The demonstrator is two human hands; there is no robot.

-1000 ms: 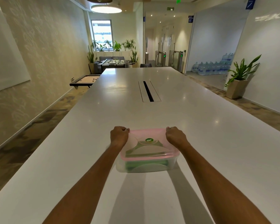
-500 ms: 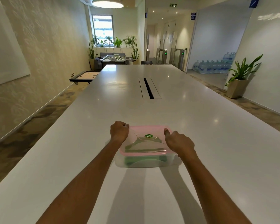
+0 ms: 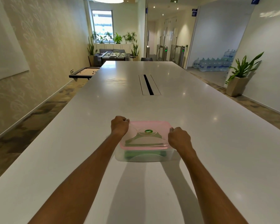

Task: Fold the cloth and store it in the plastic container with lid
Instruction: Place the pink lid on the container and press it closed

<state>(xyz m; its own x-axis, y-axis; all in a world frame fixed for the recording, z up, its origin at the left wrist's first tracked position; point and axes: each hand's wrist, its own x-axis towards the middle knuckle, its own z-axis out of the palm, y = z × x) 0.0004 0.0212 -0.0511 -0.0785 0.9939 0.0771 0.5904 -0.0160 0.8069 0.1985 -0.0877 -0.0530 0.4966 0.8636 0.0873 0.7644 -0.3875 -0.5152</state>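
Note:
A clear plastic container (image 3: 145, 156) stands on the white table (image 3: 200, 126) in front of me, with its translucent pink lid (image 3: 149, 137) on top. A folded green cloth (image 3: 131, 154) shows through the container's front wall. My left hand (image 3: 120, 126) is curled over the lid's far left corner, fingers closed on the rim. At the lid's right edge, my right hand (image 3: 179, 138) presses down with its fingers closed, nearer the front than the left hand.
A cable slot (image 3: 148, 84) runs down the table's middle, farther away. Beside the table on the left stands a low game board (image 3: 86, 72). A potted plant (image 3: 239, 78) and several water bottles (image 3: 215, 63) are off to the right.
My right hand has slid from the lid's far right corner back along the right edge towards me. The left hand has stayed at the far left corner.

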